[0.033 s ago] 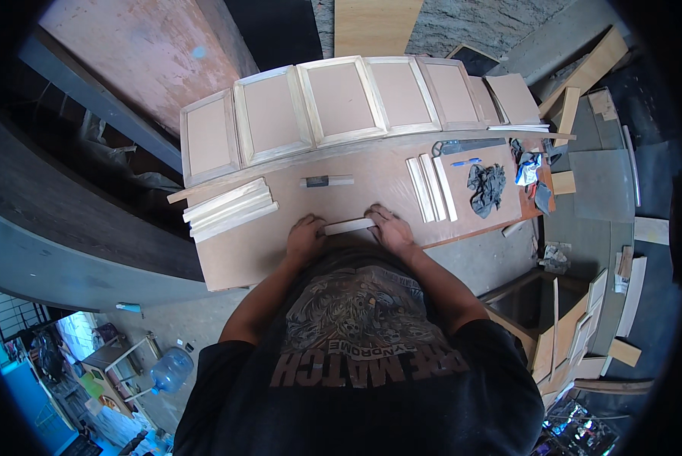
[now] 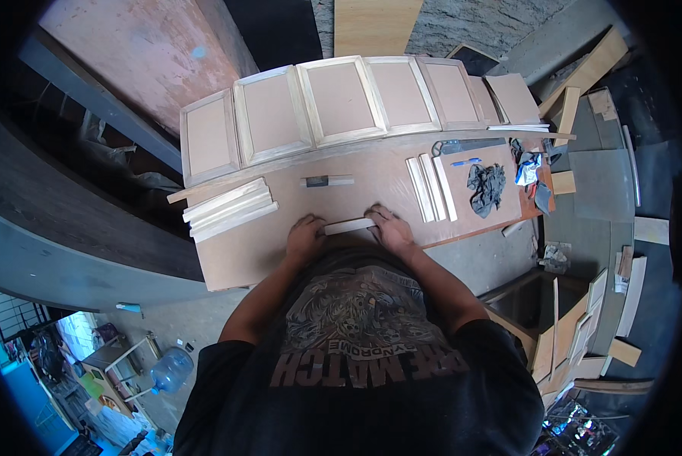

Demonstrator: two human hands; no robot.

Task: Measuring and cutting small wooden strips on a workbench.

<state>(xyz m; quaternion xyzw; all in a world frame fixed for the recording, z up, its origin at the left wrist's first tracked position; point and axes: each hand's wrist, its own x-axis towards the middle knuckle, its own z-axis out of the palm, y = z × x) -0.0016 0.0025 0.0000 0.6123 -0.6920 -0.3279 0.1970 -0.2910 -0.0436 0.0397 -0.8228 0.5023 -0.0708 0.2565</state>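
Nothing has shifted since the earlier frame: both hands sit at the same places on the same strip, and everything on the bench lies as it did.

The strip (image 2: pixel 348 226) is a short, pale, straight piece of wood, lying flat and nearly level across the near edge of the bench (image 2: pixel 242 254), just in front of the person's chest. The left hand (image 2: pixel 306 235) closes over its left end and the right hand (image 2: pixel 390 226) over its right end, fingers curled down onto it; the middle of the strip shows bare between them.

Farther out on the bench, a similar short piece with a dark band (image 2: pixel 327 181) lies alone. To the left, a stack of long slats (image 2: pixel 228 208) lies slanted. To the right, three slats (image 2: pixel 430 188) lie side by side, running near to far, and beyond them sits a dark rag (image 2: pixel 487 187), with a blue pen (image 2: pixel 466 161) and a saw (image 2: pixel 468 144) farther off. Along the far edge of the bench a row of framed panels (image 2: pixel 339 100) leans side by side.
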